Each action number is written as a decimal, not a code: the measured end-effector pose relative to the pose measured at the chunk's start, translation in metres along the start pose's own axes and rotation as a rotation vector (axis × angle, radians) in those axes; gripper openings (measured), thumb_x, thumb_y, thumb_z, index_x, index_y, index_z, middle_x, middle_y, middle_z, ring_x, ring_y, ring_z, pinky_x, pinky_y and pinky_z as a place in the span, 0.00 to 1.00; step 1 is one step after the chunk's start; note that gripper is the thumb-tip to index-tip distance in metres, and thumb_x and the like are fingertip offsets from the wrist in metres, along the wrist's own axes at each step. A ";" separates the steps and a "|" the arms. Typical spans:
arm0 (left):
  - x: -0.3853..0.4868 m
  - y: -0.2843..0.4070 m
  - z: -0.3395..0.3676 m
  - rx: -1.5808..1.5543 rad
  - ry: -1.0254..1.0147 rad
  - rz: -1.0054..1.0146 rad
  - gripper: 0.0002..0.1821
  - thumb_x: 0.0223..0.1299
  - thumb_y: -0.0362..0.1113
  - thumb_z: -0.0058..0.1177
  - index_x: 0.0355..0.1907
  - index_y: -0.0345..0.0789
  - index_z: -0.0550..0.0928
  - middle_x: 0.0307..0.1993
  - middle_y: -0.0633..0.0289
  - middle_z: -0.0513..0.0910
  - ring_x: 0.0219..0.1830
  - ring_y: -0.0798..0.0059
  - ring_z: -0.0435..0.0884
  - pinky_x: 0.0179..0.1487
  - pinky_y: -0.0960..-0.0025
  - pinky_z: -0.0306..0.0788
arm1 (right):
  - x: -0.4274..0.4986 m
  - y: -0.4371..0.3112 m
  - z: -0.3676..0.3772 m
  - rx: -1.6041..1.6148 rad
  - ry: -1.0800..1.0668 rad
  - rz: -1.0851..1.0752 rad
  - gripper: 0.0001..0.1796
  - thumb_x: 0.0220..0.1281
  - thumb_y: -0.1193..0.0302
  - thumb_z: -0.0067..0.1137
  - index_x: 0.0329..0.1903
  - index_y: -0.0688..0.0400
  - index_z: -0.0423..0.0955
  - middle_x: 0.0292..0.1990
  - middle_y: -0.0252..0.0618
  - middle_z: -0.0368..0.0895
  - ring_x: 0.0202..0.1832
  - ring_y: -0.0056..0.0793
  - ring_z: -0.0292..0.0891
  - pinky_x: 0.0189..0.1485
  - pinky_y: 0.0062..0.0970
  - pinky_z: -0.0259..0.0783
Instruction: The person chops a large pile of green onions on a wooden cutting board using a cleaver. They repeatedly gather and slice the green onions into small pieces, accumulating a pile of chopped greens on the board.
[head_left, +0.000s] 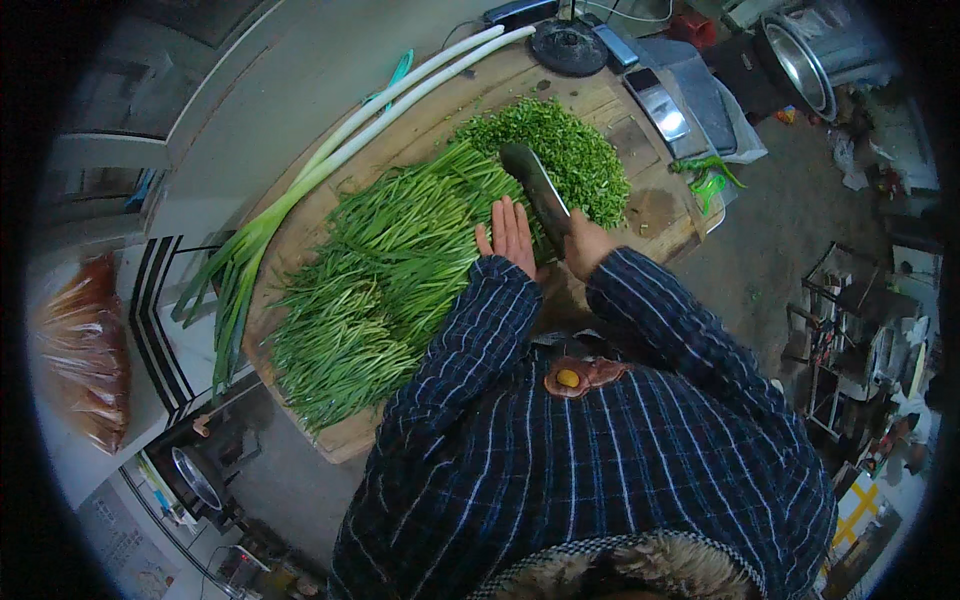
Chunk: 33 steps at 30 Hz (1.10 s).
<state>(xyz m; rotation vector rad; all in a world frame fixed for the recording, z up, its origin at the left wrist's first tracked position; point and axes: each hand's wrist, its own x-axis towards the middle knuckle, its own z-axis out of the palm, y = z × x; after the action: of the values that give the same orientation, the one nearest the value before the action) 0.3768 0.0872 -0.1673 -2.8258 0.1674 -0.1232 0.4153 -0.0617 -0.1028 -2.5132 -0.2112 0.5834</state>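
Note:
My left hand (509, 238) lies flat, palm down, on a thick spread of long green chives (405, 232), with its thumb out to the side. Close to its right, my right hand (589, 247) grips the handle end of a broad-bladed kitchen knife (536, 180). The dark blade stands between the uncut stalks and a mound of finely chopped chives (570, 142). Both heaps rest on a thick wooden board (679, 225). Most of the knife handle is hidden in my fist.
Two long green onions (330, 165) lie along the board's far left edge. A round black stand base (568, 49) and a shiny flat device (661, 109) sit at the back. Green peppers (701, 163) lie at the right; a filled plastic bag (86, 352) is far left.

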 end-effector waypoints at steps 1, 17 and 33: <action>-0.002 0.002 0.003 0.033 0.008 -0.011 0.43 0.60 0.52 0.45 0.71 0.31 0.49 0.73 0.48 0.44 0.75 0.57 0.40 0.70 0.43 0.37 | -0.014 0.002 -0.008 0.003 0.015 -0.024 0.17 0.59 0.72 0.49 0.47 0.66 0.59 0.29 0.63 0.76 0.33 0.62 0.74 0.35 0.53 0.68; -0.001 -0.008 -0.013 -0.376 -0.054 0.026 0.51 0.51 0.56 0.54 0.70 0.28 0.51 0.73 0.47 0.44 0.75 0.59 0.40 0.70 0.42 0.37 | 0.018 -0.013 -0.010 -0.015 -0.117 0.076 0.12 0.60 0.72 0.45 0.43 0.67 0.64 0.33 0.64 0.78 0.36 0.58 0.77 0.37 0.48 0.72; 0.000 -0.008 -0.030 -0.465 -0.259 -0.013 0.60 0.41 0.53 0.67 0.71 0.29 0.47 0.73 0.48 0.43 0.76 0.58 0.37 0.71 0.43 0.34 | -0.023 0.018 0.017 -0.010 -0.118 0.056 0.17 0.57 0.70 0.50 0.46 0.65 0.61 0.29 0.60 0.77 0.34 0.59 0.75 0.36 0.50 0.70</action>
<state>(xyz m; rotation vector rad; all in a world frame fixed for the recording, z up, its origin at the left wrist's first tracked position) 0.3749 0.0860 -0.1366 -3.2658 0.1332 0.3198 0.3876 -0.0751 -0.1174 -2.5030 -0.1877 0.7561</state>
